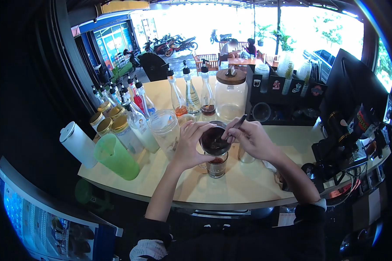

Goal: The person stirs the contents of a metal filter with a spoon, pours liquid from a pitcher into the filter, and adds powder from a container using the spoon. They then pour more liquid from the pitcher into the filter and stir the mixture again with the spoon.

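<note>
My left hand [191, 145] is wrapped round the left side of a round metal cup [215, 140] with dark contents, tilted so its opening faces me. In my right hand [250, 137] is a dark-handled spoon [237, 125], pinched between the fingers, its lower end inside the cup. Right below the cup stands a glass mug [216, 168] holding dark liquid, on the pale counter [191, 191]. Just left of my left hand is a large clear jar [164, 130]. Behind my right wrist a small glass [247, 155] is partly hidden.
Pump bottles [193, 93] and a wooden-lidded glass jar [231, 98] stand behind my hands. At left are a green pitcher [116, 156], a white tumbler [78, 143] and gold-lidded jars. A black cup organiser [287, 93] and dark equipment occupy the right. Two people sit outside.
</note>
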Available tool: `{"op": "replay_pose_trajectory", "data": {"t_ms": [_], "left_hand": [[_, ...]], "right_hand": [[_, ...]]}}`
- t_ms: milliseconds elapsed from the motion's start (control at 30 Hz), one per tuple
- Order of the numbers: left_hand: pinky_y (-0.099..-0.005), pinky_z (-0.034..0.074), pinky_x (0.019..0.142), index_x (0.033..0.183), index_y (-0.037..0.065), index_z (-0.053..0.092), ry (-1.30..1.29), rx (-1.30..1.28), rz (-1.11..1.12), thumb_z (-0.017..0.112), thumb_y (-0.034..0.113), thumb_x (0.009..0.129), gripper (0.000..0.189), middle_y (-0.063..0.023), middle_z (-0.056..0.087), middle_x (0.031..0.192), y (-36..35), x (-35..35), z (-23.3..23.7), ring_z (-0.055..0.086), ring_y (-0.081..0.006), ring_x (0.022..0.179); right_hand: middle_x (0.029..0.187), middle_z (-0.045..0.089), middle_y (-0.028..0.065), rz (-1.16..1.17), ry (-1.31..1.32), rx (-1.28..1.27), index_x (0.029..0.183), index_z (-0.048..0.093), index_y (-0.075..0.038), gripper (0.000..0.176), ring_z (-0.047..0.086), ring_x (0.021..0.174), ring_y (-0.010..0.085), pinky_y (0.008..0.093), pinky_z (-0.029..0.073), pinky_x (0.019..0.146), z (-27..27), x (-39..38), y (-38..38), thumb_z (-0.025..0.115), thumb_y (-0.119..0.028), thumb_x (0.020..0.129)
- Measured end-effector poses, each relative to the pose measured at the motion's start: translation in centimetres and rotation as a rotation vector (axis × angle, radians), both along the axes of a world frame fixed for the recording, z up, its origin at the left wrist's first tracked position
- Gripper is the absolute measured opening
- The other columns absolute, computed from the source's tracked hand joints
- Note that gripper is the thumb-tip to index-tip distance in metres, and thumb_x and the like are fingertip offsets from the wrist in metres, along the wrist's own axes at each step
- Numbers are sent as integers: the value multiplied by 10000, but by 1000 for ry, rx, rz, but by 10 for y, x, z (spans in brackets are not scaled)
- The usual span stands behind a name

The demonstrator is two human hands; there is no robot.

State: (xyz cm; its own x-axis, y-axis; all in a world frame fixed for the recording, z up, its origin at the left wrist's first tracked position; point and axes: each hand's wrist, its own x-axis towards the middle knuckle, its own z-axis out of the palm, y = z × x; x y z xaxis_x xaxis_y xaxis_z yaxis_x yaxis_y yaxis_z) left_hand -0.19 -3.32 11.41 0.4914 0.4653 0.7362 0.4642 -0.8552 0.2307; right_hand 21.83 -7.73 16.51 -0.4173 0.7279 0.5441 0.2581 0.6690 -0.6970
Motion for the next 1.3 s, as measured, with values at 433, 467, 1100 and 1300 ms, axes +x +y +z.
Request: {"op": "replay_pose_trajectory", "data": {"t_ms": [433, 467, 1100, 1300], "left_hand": [[-435, 309, 1037, 1186, 140, 557, -89, -55, 19, 854, 303, 462, 799, -48, 562, 1104, -8, 4, 4, 523, -249, 1092], [-435, 309, 1037, 1186, 140, 557, -89, -54, 20, 854, 303, 462, 799, -48, 562, 1104, -8, 4, 5, 523, -249, 1092], [-463, 274, 1071, 1204, 123, 539, 93, -138, -87, 857, 337, 479, 820, -72, 555, 1142, -3, 3, 22, 504, -280, 1140], [-480, 256, 1092, 1202, 120, 538, 137, -128, -121, 854, 328, 484, 812, -73, 547, 1159, -1, 3, 25, 493, -287, 1150]], "right_hand": [[825, 647, 94, 47, 1, -5, 918, 620, 50, 161, 640, 745, 148, 274, 520, 710, -8, -8, -10, 463, 19, 930], [825, 647, 94, 48, 2, -4, 918, 620, 50, 161, 640, 745, 148, 274, 520, 710, -7, -7, -10, 463, 19, 930], [735, 662, 76, 79, 69, 11, 896, 605, 46, 154, 653, 654, 133, 269, 532, 624, -4, 2, 10, 498, -56, 940], [721, 657, 77, 101, -32, -63, 916, 605, 43, 167, 641, 622, 128, 264, 521, 607, 9, 4, 16, 505, -90, 940]]}}
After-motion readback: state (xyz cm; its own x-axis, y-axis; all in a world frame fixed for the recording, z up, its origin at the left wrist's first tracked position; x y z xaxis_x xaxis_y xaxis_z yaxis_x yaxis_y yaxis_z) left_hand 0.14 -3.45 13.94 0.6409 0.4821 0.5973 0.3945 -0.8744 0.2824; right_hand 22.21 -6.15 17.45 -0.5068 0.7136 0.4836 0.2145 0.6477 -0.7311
